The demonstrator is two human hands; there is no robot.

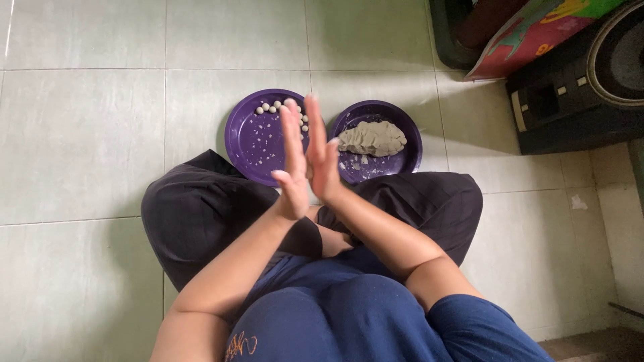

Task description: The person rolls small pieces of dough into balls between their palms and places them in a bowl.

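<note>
Purple plates (pixel 249 144) side by side on the tile floor – small dough balls (pixel 278 107) on the left one, dough lump (pixel 372 138) on the right. Left hand (pixel 292 167) and right hand (pixel 320 157) pressed flat together above them – probably rolling a piece, can't see it.

One printed item shows: a flat colourful sheet or package (pixel 537 30) at the upper right, leaning tilted on the top edge of a black box-shaped appliance (pixel 570 100). Its face is red and pink with green, yellow and teal patches and a pale border. Its kind cannot be told. No screens or signs show.
</note>
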